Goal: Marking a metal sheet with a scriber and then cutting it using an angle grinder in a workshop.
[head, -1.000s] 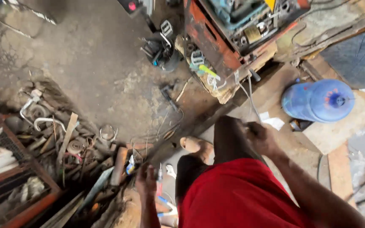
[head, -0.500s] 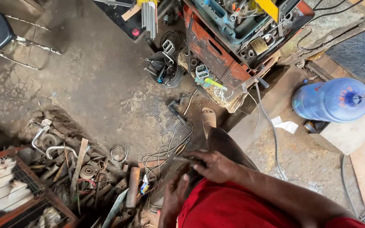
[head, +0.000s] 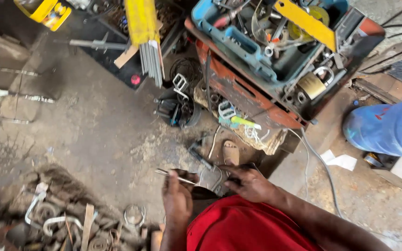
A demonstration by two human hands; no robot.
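Low in the near middle of the view, just above the red-clothed lap, the two hands meet over a small metal tool. The left hand (head: 177,197) is curled, its fingers pinching a thin metal rod (head: 169,174) that pokes out to the left, about level. The right hand (head: 250,182) is closed around the grey metal tool (head: 212,178), which looks like pliers or a clamp; its exact kind is hard to tell, since the fingers cover much of it. Tool and rod touch, or nearly so, between the two hands.

Both pieces look like bare steel: stiff, hard, not fragile, and light enough for one hand each. The rod is slim and smooth, so it would probably slip or twist in a loose pinch; a hold close to the tool's end, not out at the free tip, seems steadier. The tool is best taken by its broad handles, as the right hand has it.

Just beyond the hands, a sandalled foot (head: 231,152) rests on the dusty concrete floor (head: 94,125). Farther off to the right stands a rusty orange toolbox (head: 243,95) with a blue tray (head: 238,42) full of tools on top. A blue water bottle (head: 387,128) lies at the far right. A heap of scrap metal (head: 66,223) sits at the near left, and a bundle of welding rods (head: 150,58) lies at the far middle.
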